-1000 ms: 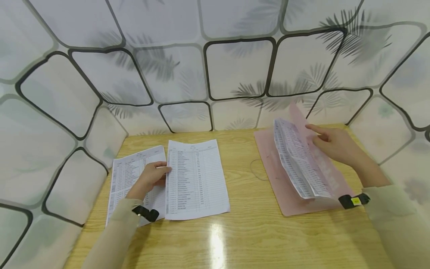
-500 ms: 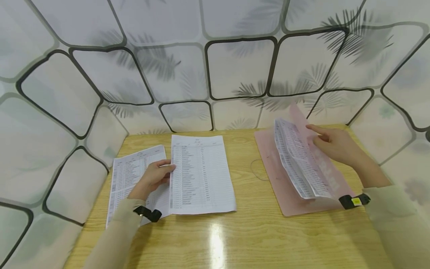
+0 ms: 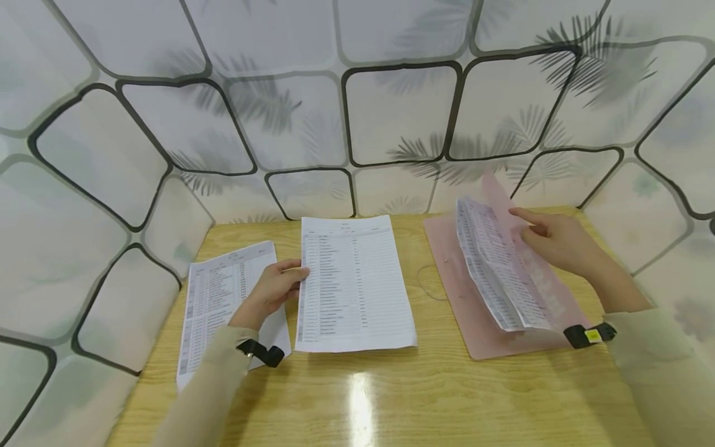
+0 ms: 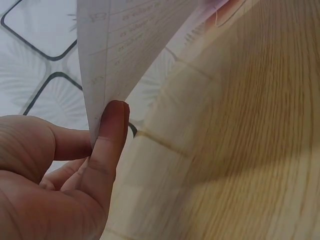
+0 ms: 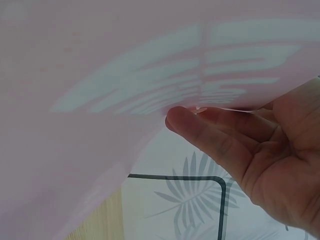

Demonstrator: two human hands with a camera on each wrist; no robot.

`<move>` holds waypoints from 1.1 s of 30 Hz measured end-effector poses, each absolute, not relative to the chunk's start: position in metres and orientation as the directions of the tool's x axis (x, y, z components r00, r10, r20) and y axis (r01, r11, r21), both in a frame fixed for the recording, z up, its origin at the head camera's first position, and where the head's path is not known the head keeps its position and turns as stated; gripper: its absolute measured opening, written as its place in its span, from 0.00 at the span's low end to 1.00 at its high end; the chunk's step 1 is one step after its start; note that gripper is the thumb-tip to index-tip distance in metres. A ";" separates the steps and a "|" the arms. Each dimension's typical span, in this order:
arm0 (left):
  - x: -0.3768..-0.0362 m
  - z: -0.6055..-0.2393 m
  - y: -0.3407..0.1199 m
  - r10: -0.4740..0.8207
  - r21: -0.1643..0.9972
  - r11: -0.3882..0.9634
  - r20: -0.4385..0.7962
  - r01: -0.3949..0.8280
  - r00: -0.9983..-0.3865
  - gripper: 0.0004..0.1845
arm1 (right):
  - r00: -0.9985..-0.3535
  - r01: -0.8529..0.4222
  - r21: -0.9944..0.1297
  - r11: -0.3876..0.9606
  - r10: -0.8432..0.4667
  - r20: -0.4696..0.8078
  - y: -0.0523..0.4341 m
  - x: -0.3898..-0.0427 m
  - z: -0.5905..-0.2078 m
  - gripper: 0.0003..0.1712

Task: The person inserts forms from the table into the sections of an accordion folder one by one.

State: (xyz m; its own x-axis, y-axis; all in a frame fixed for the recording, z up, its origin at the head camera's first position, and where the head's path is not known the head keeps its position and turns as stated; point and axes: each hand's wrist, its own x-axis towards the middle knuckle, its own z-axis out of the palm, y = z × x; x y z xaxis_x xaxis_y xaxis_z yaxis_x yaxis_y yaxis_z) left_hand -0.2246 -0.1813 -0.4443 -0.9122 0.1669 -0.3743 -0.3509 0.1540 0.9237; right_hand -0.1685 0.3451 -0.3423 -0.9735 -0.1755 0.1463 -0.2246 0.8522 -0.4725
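Note:
Between thumb and fingers my left hand (image 3: 272, 290) pinches the left edge of a white printed sheet (image 3: 354, 292), raised off the table. In the left wrist view the fingertips meet on the paper (image 4: 130, 40) at its edge. A second printed sheet (image 3: 215, 298) lies flat on the left, partly under my left forearm. On the right, my right hand (image 3: 564, 241) holds up the translucent cover of a pink plastic folder (image 3: 447, 261) by its edge. Printed papers (image 3: 497, 267) stand tilted and bent inside it. The right wrist view shows thumb and fingers pinching the cover (image 5: 100, 60).
All this is on a light wooden table (image 3: 313, 403), enclosed at the back and sides by a patterned wall (image 3: 402, 118). A thin loop of string (image 3: 427, 288) lies beside the folder's left edge.
My left hand has moved right with the pinched sheet, uncovering more of the flat sheet on the left. The right hand and folder have stayed where they were.

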 end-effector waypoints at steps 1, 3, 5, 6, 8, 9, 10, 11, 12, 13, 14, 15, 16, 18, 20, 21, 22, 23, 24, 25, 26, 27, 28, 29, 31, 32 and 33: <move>-0.225 -0.444 -0.179 0.170 0.925 0.149 -0.372 -0.349 -0.913 0.29 | -0.972 -0.232 -0.472 0.851 -0.181 0.152 0.345 -0.169 -0.342 0.28; -0.225 -0.444 -0.175 0.174 0.929 0.136 -0.365 -0.345 -0.915 0.29 | -0.969 -0.244 -0.472 0.847 -0.190 0.160 0.345 -0.170 -0.343 0.27; -0.226 -0.444 -0.171 0.181 0.933 0.125 -0.357 -0.338 -0.917 0.29 | -0.967 -0.249 -0.470 0.847 -0.195 0.162 0.346 -0.171 -0.343 0.27; -0.226 -0.444 -0.169 0.182 0.934 0.123 -0.353 -0.335 -0.918 0.28 | -0.967 -0.249 -0.469 0.847 -0.196 0.161 0.346 -0.172 -0.343 0.27; -0.227 -0.444 -0.163 0.184 0.936 0.116 -0.348 -0.331 -0.919 0.27 | -0.968 -0.247 -0.468 0.849 -0.194 0.158 0.346 -0.172 -0.343 0.27; -0.227 -0.444 -0.160 0.188 0.937 0.116 -0.346 -0.329 -0.919 0.27 | -0.969 -0.242 -0.467 0.850 -0.192 0.153 0.347 -0.172 -0.343 0.28; -0.228 -0.444 -0.156 0.188 0.938 0.113 -0.343 -0.327 -0.920 0.26 | -0.971 -0.237 -0.466 0.852 -0.189 0.149 0.347 -0.172 -0.343 0.28; -0.228 -0.444 -0.153 0.188 0.940 0.111 -0.340 -0.324 -0.921 0.26 | -0.971 -0.236 -0.464 0.854 -0.189 0.146 0.347 -0.173 -0.343 0.28; -0.229 -0.443 -0.149 0.187 0.940 0.108 -0.340 -0.325 -0.922 0.26 | -0.972 -0.232 -0.463 0.855 -0.187 0.143 0.347 -0.173 -0.344 0.28; -0.229 -0.443 -0.145 0.186 0.940 0.104 -0.339 -0.325 -0.922 0.26 | -0.973 -0.229 -0.462 0.856 -0.185 0.140 0.347 -0.173 -0.344 0.28; -0.230 -0.443 -0.141 0.184 0.940 0.102 -0.338 -0.324 -0.923 0.25 | -0.974 -0.225 -0.461 0.858 -0.181 0.138 0.347 -0.173 -0.344 0.28; -0.230 -0.442 -0.137 0.184 0.941 0.101 -0.336 -0.322 -0.924 0.25 | -0.974 -0.225 -0.461 0.859 -0.181 0.138 0.347 -0.173 -0.345 0.28; -0.231 -0.441 -0.133 0.184 0.943 0.098 -0.332 -0.319 -0.925 0.25 | -0.974 -0.224 -0.458 0.860 -0.179 0.140 0.347 -0.173 -0.345 0.27; -0.232 -0.440 -0.126 0.182 0.944 0.100 -0.329 -0.315 -0.927 0.24 | -0.973 -0.228 -0.455 0.861 -0.179 0.148 0.346 -0.173 -0.345 0.27; -0.233 -0.440 -0.119 0.187 0.946 0.106 -0.323 -0.307 -0.928 0.24 | -0.972 -0.227 -0.455 0.861 -0.176 0.153 0.345 -0.172 -0.345 0.27; -0.233 -0.439 -0.116 0.191 0.946 0.109 -0.320 -0.304 -0.928 0.23 | -0.972 -0.230 -0.454 0.861 -0.178 0.155 0.345 -0.172 -0.344 0.27; -0.233 -0.439 -0.113 0.193 0.947 0.111 -0.318 -0.301 -0.928 0.23 | -0.972 -0.228 -0.454 0.861 -0.176 0.155 0.344 -0.171 -0.344 0.27; -0.233 -0.439 -0.110 0.194 0.947 0.113 -0.317 -0.300 -0.928 0.22 | -0.972 -0.228 -0.457 0.860 -0.175 0.155 0.344 -0.171 -0.343 0.27; -0.234 -0.438 -0.107 0.195 0.947 0.113 -0.316 -0.299 -0.928 0.22 | -0.973 -0.227 -0.458 0.860 -0.174 0.154 0.344 -0.171 -0.343 0.27; -0.234 -0.438 -0.105 0.196 0.948 0.111 -0.315 -0.298 -0.929 0.22 | -0.973 -0.225 -0.458 0.860 -0.175 0.151 0.344 -0.171 -0.343 0.27; -0.234 -0.438 -0.103 0.195 0.948 0.113 -0.314 -0.297 -0.929 0.22 | -0.973 -0.227 -0.458 0.860 -0.178 0.150 0.344 -0.170 -0.343 0.27; -0.235 -0.438 -0.100 0.193 0.948 0.113 -0.314 -0.297 -0.930 0.22 | -0.973 -0.226 -0.460 0.859 -0.178 0.147 0.344 -0.170 -0.343 0.27; -0.235 -0.438 -0.098 0.193 0.948 0.110 -0.314 -0.298 -0.930 0.22 | -0.974 -0.225 -0.463 0.858 -0.177 0.144 0.344 -0.170 -0.343 0.27; -0.236 -0.438 -0.096 0.191 0.948 0.106 -0.316 -0.300 -0.930 0.22 | -0.974 -0.223 -0.464 0.857 -0.177 0.142 0.344 -0.170 -0.343 0.28; -0.237 -0.439 -0.093 0.189 0.948 0.102 -0.316 -0.302 -0.930 0.22 | -0.974 -0.222 -0.465 0.857 -0.178 0.136 0.344 -0.170 -0.343 0.28; -0.238 -0.439 -0.092 0.189 0.948 0.100 -0.317 -0.303 -0.930 0.22 | -0.975 -0.220 -0.465 0.858 -0.177 0.136 0.344 -0.170 -0.343 0.28; -0.238 -0.439 -0.090 0.191 0.948 0.098 -0.317 -0.303 -0.929 0.22 | -0.975 -0.220 -0.464 0.858 -0.177 0.136 0.345 -0.170 -0.344 0.28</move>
